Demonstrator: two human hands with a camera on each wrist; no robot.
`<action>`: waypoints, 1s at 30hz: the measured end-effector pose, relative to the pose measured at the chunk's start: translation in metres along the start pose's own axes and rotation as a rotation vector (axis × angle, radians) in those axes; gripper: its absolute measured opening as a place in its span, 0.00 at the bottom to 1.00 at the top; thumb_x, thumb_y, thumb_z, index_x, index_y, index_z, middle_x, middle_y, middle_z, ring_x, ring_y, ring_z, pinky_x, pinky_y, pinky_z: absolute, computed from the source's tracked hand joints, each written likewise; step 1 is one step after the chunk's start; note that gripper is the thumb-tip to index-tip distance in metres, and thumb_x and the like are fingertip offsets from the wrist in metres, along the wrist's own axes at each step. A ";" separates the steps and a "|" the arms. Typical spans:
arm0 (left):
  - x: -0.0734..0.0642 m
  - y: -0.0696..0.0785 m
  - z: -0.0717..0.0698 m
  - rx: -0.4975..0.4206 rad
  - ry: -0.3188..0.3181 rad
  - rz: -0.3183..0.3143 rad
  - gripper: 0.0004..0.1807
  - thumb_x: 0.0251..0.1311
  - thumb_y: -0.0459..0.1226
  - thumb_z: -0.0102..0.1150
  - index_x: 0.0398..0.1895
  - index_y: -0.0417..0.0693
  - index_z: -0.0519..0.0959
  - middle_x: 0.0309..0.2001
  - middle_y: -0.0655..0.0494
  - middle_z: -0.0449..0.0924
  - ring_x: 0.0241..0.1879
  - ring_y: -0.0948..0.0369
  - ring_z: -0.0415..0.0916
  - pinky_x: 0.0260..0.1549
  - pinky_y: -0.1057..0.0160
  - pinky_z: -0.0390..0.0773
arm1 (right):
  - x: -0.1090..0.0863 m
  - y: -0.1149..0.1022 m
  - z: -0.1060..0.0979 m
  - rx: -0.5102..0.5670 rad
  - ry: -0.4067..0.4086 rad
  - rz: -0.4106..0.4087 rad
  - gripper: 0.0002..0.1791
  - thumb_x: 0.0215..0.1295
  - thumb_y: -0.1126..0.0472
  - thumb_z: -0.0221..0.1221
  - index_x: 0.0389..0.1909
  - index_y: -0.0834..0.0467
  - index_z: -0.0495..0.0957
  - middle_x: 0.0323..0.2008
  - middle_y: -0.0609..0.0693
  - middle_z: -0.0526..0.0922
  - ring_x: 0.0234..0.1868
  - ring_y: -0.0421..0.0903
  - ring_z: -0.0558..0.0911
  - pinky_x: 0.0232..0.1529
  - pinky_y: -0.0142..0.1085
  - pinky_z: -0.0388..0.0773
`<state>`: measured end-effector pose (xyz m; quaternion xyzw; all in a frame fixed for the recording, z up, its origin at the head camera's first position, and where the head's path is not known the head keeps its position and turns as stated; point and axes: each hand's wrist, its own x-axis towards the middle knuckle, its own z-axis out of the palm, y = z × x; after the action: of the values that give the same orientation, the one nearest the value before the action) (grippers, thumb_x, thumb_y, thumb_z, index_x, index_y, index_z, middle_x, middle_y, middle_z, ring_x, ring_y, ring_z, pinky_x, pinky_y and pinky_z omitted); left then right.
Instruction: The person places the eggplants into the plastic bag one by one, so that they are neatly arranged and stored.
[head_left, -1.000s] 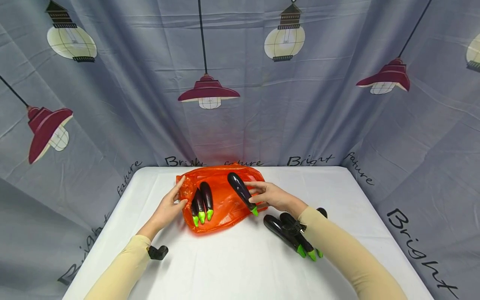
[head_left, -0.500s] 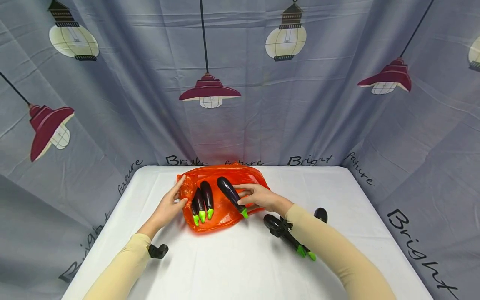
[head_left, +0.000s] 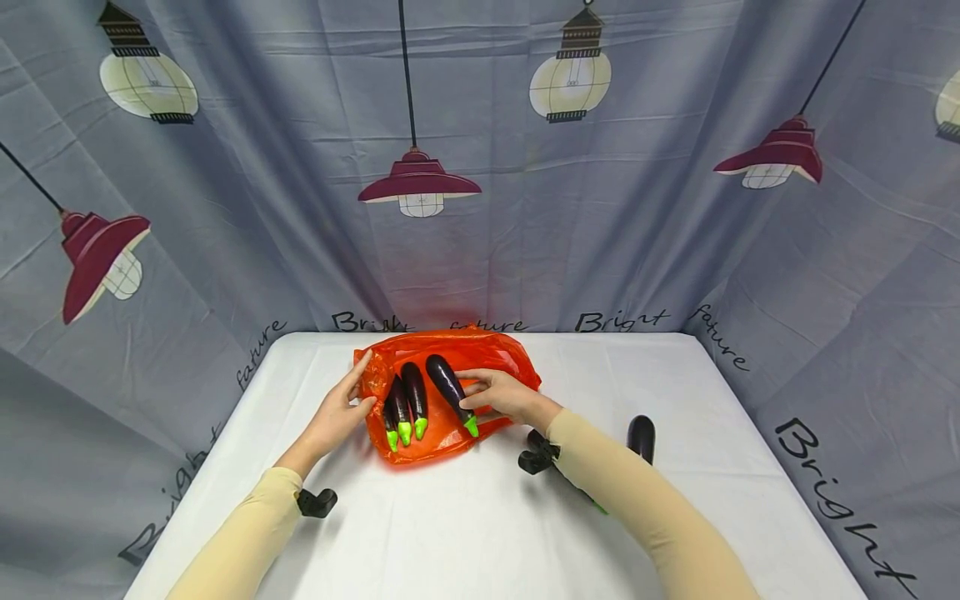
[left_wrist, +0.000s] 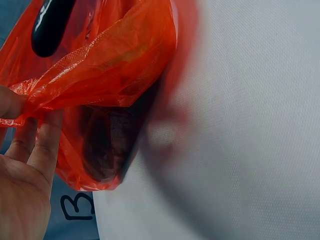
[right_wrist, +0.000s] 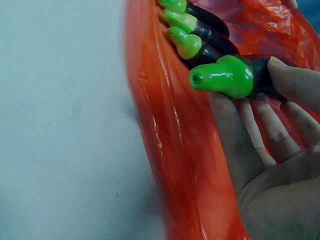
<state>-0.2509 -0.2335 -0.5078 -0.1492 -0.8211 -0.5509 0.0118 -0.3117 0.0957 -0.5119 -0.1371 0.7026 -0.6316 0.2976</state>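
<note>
An orange-red plastic bag [head_left: 487, 350] lies opened out on the white table, with three dark purple eggplants [head_left: 414, 392] with green stem ends side by side in its left part. My left hand [head_left: 330, 425] pinches the bag's left edge between thumb and fingers, and the left wrist view shows the bunched plastic [left_wrist: 40, 97] there. Over the bag, my right hand [head_left: 510, 397] holds another eggplant [head_left: 444, 379], its green end [right_wrist: 225, 77] towards me. The thumb lies on one side of that eggplant, the fingers under it in the right wrist view.
Right of the bag, an eggplant [head_left: 641, 435] lies on the table [head_left: 420, 533], partly behind my right sleeve [head_left: 637, 508]. The green tip [head_left: 598, 506] of another shows beside that sleeve. A grey curtain [head_left: 480, 258] with printed lamps hangs behind the table.
My right hand has moved left with the eggplant, bringing it closer to the three in the bag. The right sleeve now covers more of the eggplants on the table. The left hand stays put.
</note>
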 end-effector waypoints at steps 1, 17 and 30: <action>0.000 0.000 0.000 0.002 0.001 -0.001 0.45 0.71 0.25 0.54 0.84 0.61 0.48 0.82 0.44 0.43 0.74 0.42 0.58 0.55 0.61 0.77 | 0.002 0.001 0.001 0.003 0.008 0.000 0.34 0.65 0.66 0.68 0.72 0.52 0.72 0.53 0.57 0.85 0.49 0.51 0.86 0.50 0.51 0.83; -0.001 0.000 0.000 -0.012 0.001 0.000 0.45 0.71 0.25 0.54 0.84 0.60 0.48 0.81 0.42 0.46 0.72 0.41 0.62 0.53 0.61 0.78 | 0.021 0.006 0.023 0.041 0.172 0.011 0.36 0.64 0.66 0.69 0.73 0.52 0.71 0.50 0.56 0.85 0.45 0.50 0.86 0.48 0.51 0.84; 0.001 0.001 0.000 0.008 0.001 -0.011 0.45 0.71 0.25 0.54 0.84 0.62 0.48 0.82 0.44 0.44 0.74 0.42 0.59 0.56 0.55 0.77 | 0.037 0.011 0.039 0.094 0.260 0.005 0.35 0.64 0.69 0.68 0.72 0.56 0.71 0.47 0.58 0.85 0.41 0.50 0.87 0.43 0.49 0.85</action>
<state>-0.2513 -0.2331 -0.5068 -0.1444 -0.8239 -0.5479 0.0095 -0.3154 0.0449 -0.5324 -0.0383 0.7052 -0.6756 0.2118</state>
